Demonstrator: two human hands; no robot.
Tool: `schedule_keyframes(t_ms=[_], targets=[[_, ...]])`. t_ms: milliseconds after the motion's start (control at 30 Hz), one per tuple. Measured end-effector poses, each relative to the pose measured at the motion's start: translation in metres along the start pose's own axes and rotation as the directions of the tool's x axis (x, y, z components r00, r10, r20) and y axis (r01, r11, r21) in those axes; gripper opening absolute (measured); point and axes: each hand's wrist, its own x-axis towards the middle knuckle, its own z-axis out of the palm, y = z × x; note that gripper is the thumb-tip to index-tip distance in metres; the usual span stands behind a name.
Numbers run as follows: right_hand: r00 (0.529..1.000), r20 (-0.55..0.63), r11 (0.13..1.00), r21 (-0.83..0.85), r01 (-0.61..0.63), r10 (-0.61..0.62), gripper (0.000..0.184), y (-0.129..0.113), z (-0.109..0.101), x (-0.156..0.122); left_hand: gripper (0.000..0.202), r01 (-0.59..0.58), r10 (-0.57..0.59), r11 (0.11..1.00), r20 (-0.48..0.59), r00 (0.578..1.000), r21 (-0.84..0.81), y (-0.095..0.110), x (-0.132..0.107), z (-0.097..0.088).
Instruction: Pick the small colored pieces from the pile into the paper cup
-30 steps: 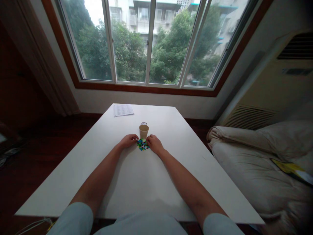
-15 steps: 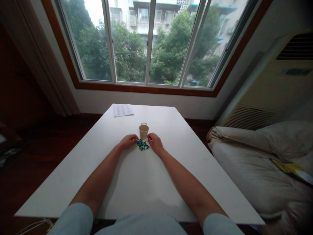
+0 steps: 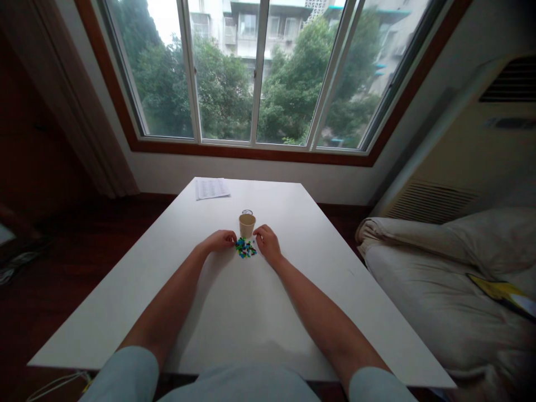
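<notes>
A small heap of mixed blue, green, yellow and dark pieces [image 3: 245, 248] lies on the white table. Just behind it stands a brown paper cup [image 3: 247, 225], upright, its inside contents not visible. At the heap's left edge is my left hand [image 3: 221, 240], its fingers curled together; anything between them is too small to see. My right hand [image 3: 268, 244] is at the right of the heap, close beside the cup, thumb and finger pinched near the cup's lower side. Whether a piece is in that pinch cannot be made out.
Printed papers [image 3: 213, 188] lie at the table's far left corner. A thin dark ring-shaped thing [image 3: 247, 211] shows behind the cup. To the right of the table [image 3: 243, 324] is a beige sofa [image 3: 406, 262], and beyond the far edge a window [image 3: 255, 78].
My right hand has lifted slightly at the fingertips and sits a little apart from the heap. My left hand stays at the heap's left edge, fingers slightly more curled. The cup stands unchanged.
</notes>
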Motion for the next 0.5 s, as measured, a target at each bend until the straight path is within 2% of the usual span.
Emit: schedule_keyframes(t_ms=[233, 367, 500], targets=[[0.992, -0.118, 0.998, -0.034, 0.049, -0.053, 0.034, -0.008, -0.002, 0.003, 0.023, 0.005, -0.009, 0.996, 0.049, 0.999, 0.089, 0.007, -0.003, -0.005], [0.989, -0.08, 0.991, -0.055, 0.123, -0.127, 0.043, -0.014, -0.004, 0.007, 0.026, 0.005, -0.012, 0.994, 0.062, 0.998, 0.113, 0.005, -0.002, -0.005], [0.98, 0.001, 0.977, -0.068, 0.2, -0.2, 0.052, -0.012, 0.0, 0.011, 0.023, -0.039, 0.034, 0.991, 0.046, 0.998, 0.127, 0.003, -0.001, 0.0]])
